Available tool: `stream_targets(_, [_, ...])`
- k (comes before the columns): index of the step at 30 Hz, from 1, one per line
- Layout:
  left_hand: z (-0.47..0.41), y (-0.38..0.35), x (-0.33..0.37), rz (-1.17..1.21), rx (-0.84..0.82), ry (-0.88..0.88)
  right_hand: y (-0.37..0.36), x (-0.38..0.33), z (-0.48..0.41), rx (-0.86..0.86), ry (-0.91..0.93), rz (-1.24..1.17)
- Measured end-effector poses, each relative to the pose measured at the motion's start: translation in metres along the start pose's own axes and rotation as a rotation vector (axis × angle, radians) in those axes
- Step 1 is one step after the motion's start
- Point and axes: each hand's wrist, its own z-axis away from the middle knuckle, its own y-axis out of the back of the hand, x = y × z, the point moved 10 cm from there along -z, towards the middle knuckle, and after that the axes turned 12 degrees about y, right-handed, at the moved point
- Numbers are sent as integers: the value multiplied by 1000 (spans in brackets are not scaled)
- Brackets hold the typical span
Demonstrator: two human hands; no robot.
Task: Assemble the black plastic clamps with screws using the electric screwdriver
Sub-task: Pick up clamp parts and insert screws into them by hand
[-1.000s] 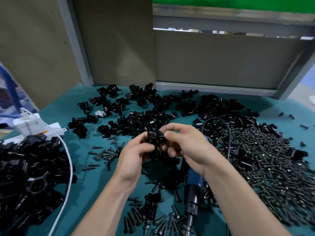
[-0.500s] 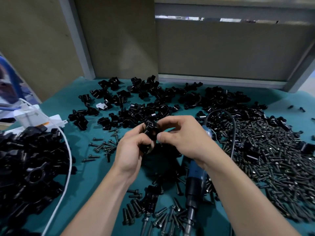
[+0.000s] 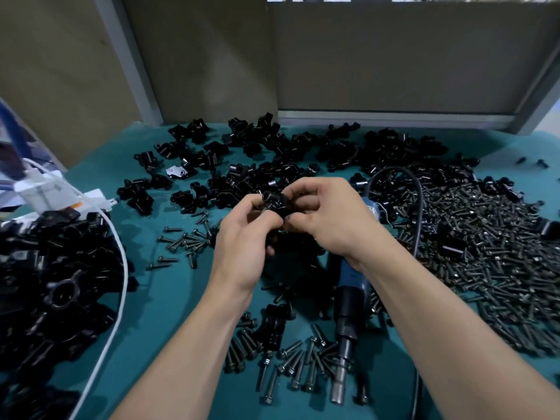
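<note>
Above the middle of the teal table, my left hand (image 3: 242,237) and my right hand (image 3: 330,216) both pinch one small black plastic clamp (image 3: 277,204) between their fingertips. Its lower part is hidden by my fingers. The blue and black electric screwdriver (image 3: 348,310) lies on the table under my right forearm, tip pointing toward me, and neither hand touches it. Loose black clamps (image 3: 257,174) are heaped behind my hands. A wide pile of dark screws (image 3: 485,244) covers the right side.
Small groups of screws (image 3: 185,241) lie left of my hands and others (image 3: 291,362) near the screwdriver tip. A heap of larger black star-shaped parts (image 3: 57,286) fills the left edge, crossed by a white cable (image 3: 118,298). The screwdriver's black cord (image 3: 418,207) loops right. Grey panels (image 3: 394,56) wall the back.
Both hands stay on the same clamp and have shifted slightly, turning it between the fingers. The camera has tilted down, so the table appears lower and closer.
</note>
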Motion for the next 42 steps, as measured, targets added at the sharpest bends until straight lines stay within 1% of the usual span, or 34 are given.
stream_targets(1, [0,1,-1,-17,9,-9,2,1,0,19,-5,-3])
stream_targets(3, [-2,7,-1,28,42,-14,3,3,0,28,-27,-19])
stream_targets(5, [-2,12,2,93,60,-26,0,5,1,6,-51,-45])
stream_targets(7, [-2,14,4,89,70,-41,-5,5,3,-17,-67,-70])
stream_targets(10, [-4,17,-1,96,92,4,-9,3,4,-43,-80,-54])
stream_targets(12, [-6,19,-5,97,107,42,-9,4,4,-60,-89,20])
stream_targets(15, [-5,18,-5,105,99,30,-9,3,4,-81,-98,116])
stream_targets(19, [-5,21,-6,125,117,22,-10,4,5,-85,-112,114])
stream_targets(21, [-6,20,-6,150,110,34,-11,4,6,-94,-110,135])
stream_targets(24, [-6,18,-6,204,83,46,-14,2,10,-96,-124,83])
stream_targets(26, [-6,17,-6,244,65,55,-13,-2,12,-92,-132,96])
stream_targets(27, [-6,16,-7,264,67,60,-11,-5,13,-102,-134,160])
stream_targets(28, [-7,17,-7,287,77,67,-11,-8,14,-140,-127,292])
stream_targets(30, [-8,22,-9,345,115,83,-18,-19,17,-268,-93,633])
stream_targets(31, [-9,25,-9,378,137,87,-25,-27,20,-326,-55,749])
stream_targets(32, [-9,28,-10,406,152,92,-34,-33,22,-371,-10,805])
stream_targets(34, [-9,31,-10,435,155,96,-48,-39,28,-432,45,845])
stream_targets(37, [-8,31,-11,429,158,95,-61,-35,35,-509,19,881])
stream_targets(42, [-9,34,-9,374,172,79,-65,-28,38,-532,-17,888])
